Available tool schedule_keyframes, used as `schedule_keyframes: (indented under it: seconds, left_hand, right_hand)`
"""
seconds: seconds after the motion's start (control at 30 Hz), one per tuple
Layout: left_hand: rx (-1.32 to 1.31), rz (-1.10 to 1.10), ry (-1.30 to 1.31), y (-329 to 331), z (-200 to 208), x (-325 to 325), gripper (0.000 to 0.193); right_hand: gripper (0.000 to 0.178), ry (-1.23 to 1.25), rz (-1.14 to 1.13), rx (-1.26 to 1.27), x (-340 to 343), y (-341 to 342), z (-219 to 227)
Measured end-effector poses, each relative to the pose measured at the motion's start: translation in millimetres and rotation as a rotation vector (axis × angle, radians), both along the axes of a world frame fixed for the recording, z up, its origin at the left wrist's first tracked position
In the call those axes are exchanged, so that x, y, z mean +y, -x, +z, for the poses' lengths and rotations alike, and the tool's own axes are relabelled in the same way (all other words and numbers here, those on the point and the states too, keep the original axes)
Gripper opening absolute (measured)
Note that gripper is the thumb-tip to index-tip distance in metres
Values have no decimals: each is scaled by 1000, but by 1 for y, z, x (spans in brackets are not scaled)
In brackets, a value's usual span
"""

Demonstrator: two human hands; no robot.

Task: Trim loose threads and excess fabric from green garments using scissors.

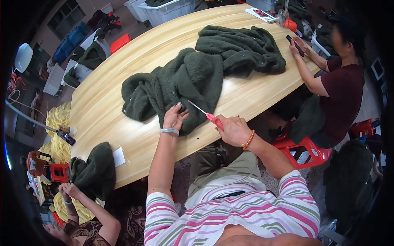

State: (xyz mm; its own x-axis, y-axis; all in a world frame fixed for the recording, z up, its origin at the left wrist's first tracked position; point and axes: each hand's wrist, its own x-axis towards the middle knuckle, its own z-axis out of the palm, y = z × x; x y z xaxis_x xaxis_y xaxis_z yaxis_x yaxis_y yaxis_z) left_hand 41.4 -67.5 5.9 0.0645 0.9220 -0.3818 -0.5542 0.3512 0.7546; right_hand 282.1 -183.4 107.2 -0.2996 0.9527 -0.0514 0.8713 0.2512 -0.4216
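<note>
Judged under way, not finished: blade work at the dark green garment (188,78), bunched on the worktop (102,115) and taken here as landmark. No snipped bits or cut edges to be made out around the garment, so no telling how much done, how much left. Wrapped firmly around the handle of a red-handled tool (214,120), probably scissors: the right hand's grip (236,130), at the garment's near side, with slim metal tip against the cloth or just above. Loosely spread, palm upward, nothing visibly held: the left hand's grip (176,119), at the garment's near edge, apparently touching. Beyond and right of the garment, a second green garment (242,51), clear of both hands; finished or waiting, impossible to say.

Thick, matte, fleecy pile on both; rounded humps and tight rope-like gathers on the garment's left half, longer folds on the other. Under the garment, smooth, glossy, pale wood grain. Left of and nearer than the garment, a flat white paper (119,157) and a smaller slumped green bundle (96,168), beside a co-worker's hands (70,191).
</note>
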Motion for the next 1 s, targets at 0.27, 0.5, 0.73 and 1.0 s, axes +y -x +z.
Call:
schedule_keyframes:
  seconds: [0.27, 0.5, 0.73, 1.0]
  left_hand:
    - [16, 55, -26, 1, -16, 3, 18]
    - [-203, 56, 27, -1, -6, -2, 23]
    - [-253, 35, -52, -1, -9, -5, 20]
    - [-160, -7, -133, -6, 16, -18, 10]
  right_hand:
    - [25, 153, 117, 33, -11, 3, 9]
    - [24, 117, 60, -30, -15, 3, 14]
    - [23, 93, 60, -51, -11, 9, 10]
    - [32, 77, 59, 70, -3, 7, 4]
